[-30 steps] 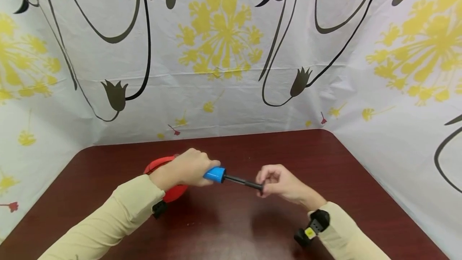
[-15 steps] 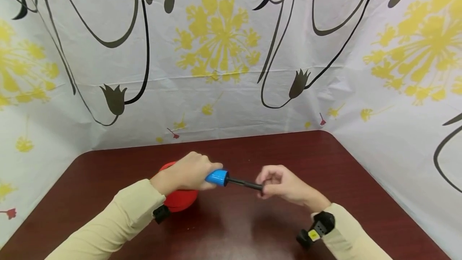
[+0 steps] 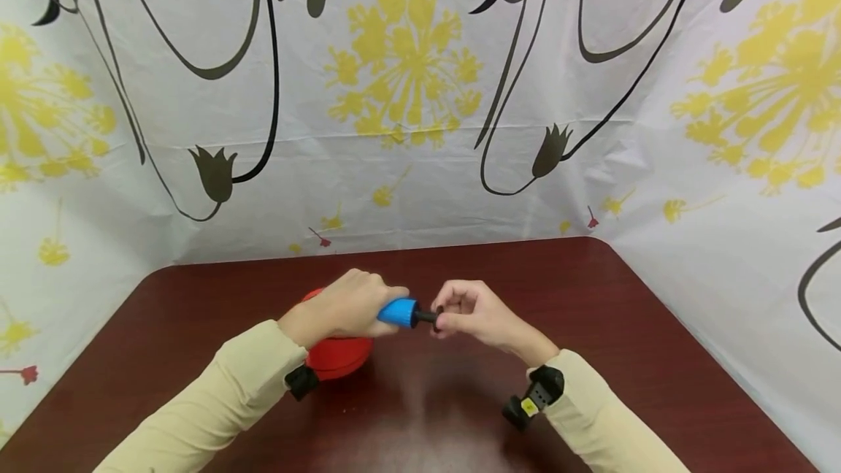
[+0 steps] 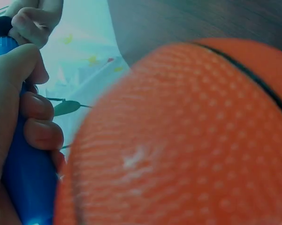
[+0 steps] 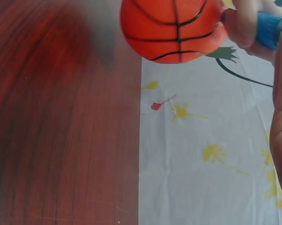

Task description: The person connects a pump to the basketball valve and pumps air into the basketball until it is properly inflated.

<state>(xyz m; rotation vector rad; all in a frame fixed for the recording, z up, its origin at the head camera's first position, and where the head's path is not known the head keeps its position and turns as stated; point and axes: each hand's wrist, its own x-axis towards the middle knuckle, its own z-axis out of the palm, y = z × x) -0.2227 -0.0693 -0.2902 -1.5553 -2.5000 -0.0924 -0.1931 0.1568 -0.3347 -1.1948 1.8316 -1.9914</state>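
Note:
My left hand (image 3: 351,303) grips the blue barrel of a hand pump (image 3: 398,312), thumb lying along it toward the rod end. At that end my right hand (image 3: 478,316) pinches the small black handle (image 3: 439,318), with only a short length of black rod showing. A red-orange toy basketball (image 3: 342,358) with black seams sits below and behind the left hand, partly hidden by it in the head view. In the right wrist view the ball (image 5: 173,30) is right at the pump's far end. Close up in the left wrist view, the pebbled ball (image 4: 178,140) fills much of the picture.
Both hands are above a dark red-brown wooden table (image 3: 525,268) with rounded far corners. A white cloth (image 3: 420,203) printed with flowers hangs behind and at both sides. Black wrist cameras (image 3: 519,412) are strapped at both wrists.
The right hand has moved left toward the left hand, so the long exposed rod has slid mostly into the barrel. The ball has shifted to the right beneath the left hand.

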